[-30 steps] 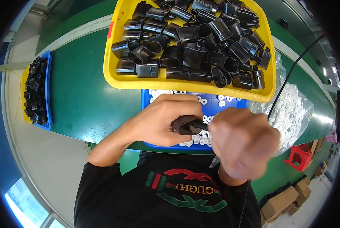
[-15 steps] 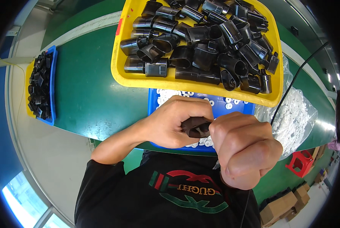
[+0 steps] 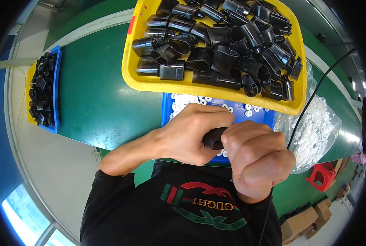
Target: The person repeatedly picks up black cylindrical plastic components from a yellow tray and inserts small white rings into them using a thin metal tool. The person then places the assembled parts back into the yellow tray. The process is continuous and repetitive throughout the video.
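the left hand [image 3: 193, 132] grips a black part [image 3: 213, 139] above the blue tray [image 3: 239, 115], likely to steady it; the right hand [image 3: 257, 158] is closed at the part's right end, contents hidden.

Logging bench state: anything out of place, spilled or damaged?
No spill or damage stands out. Mildly odd: from this view the yellow tray overlaps the blue tray on its far side, hiding part of it. The black piece in the left hand is mostly covered, so its condition can't be judged.
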Motion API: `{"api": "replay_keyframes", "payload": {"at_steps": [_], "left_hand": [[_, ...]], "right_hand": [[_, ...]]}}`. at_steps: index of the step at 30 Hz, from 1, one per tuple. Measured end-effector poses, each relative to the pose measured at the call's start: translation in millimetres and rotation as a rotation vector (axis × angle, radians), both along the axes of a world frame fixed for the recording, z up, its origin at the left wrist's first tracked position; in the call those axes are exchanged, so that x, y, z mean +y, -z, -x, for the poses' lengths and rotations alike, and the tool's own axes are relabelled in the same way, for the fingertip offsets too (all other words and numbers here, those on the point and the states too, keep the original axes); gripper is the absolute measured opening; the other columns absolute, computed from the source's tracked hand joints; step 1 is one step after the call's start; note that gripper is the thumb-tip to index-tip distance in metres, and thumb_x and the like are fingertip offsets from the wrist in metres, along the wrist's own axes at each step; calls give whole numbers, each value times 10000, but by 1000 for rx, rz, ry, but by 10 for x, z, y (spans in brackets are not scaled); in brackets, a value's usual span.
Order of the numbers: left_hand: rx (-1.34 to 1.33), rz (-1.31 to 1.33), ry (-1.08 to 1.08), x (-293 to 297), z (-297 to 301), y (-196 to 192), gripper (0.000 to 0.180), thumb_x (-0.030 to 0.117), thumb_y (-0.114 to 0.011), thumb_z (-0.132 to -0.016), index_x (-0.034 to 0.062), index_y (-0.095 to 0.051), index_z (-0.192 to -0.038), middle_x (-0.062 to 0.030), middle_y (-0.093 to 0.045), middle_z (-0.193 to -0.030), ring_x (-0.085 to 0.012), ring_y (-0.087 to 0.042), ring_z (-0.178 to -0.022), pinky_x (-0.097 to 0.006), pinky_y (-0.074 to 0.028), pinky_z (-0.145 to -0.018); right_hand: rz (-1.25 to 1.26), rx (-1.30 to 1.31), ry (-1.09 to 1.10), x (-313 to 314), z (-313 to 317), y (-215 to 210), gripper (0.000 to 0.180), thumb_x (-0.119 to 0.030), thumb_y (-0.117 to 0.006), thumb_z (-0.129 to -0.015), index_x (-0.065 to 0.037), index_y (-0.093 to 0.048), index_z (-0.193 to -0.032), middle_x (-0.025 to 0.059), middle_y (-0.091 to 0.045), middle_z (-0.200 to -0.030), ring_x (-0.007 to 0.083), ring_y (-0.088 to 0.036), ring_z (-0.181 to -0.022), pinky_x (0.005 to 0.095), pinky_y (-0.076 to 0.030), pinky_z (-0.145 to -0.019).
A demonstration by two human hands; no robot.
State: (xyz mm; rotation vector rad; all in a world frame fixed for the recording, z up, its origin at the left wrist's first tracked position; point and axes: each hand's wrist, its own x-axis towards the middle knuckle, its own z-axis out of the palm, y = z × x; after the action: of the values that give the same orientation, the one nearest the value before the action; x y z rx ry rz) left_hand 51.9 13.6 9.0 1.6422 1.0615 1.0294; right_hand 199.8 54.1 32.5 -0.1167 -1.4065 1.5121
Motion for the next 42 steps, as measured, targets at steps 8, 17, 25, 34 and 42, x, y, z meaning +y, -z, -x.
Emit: {"api": "replay_keyframes", "payload": {"at_steps": [8, 17, 25, 34, 42], "left_hand": [[-112, 59, 105, 40, 106, -30, 252, 6, -702, -602, 15, -603, -834, -93, -563, -748, -282, -545, -650, -345, -419, -571], [-161, 27, 134, 40, 94, 33, 269, 16, -695, -611, 13, -558, -841, -125, -517, -735, -351, -540, -670, -397, -406, -574], [-122, 38, 132, 19, 93, -22, 257, 0, -690, -623, 5, -554, -841, -146, -514, -740, -382, -539, -681, -416, -413, -576], [65, 4, 64, 80, 116, -73, 248, -7, -695, -600, 5, -512, -766, -145, -493, -688, -384, -536, -664, -418, -416, -568], [1, 114, -80, -13, 388, -109, 266, -66, -622, -592, 22, -608, -843, -78, -606, -756, -202, -592, -635, -277, -438, -572]], "right_hand": [[-3, 30, -32, 65, -162, -291, 284, -68, -656, -841, -98, -451, -648, 11, -475, -505, 135, -382, -391, 277, -245, -361], [100, 55, -37, -5, -25, -168, 119, -15, -653, -610, 2, -535, -614, 49, -409, -497, 163, -349, -401, 279, -210, -386], [59, 105, 0, -54, 5, -115, 110, 10, -637, -561, 13, -545, -621, 51, -396, -514, 169, -334, -419, 294, -206, -393], [92, 36, 17, -36, 6, -30, 323, -1, -630, -806, -61, -409, -579, 32, -460, -513, 150, -381, -428, 280, -262, -411], [338, 324, 2, 274, -474, -275, 296, 11, -546, -882, -103, -490, -615, 7, -541, -560, 107, -439, -460, 272, -233, -417]]}}
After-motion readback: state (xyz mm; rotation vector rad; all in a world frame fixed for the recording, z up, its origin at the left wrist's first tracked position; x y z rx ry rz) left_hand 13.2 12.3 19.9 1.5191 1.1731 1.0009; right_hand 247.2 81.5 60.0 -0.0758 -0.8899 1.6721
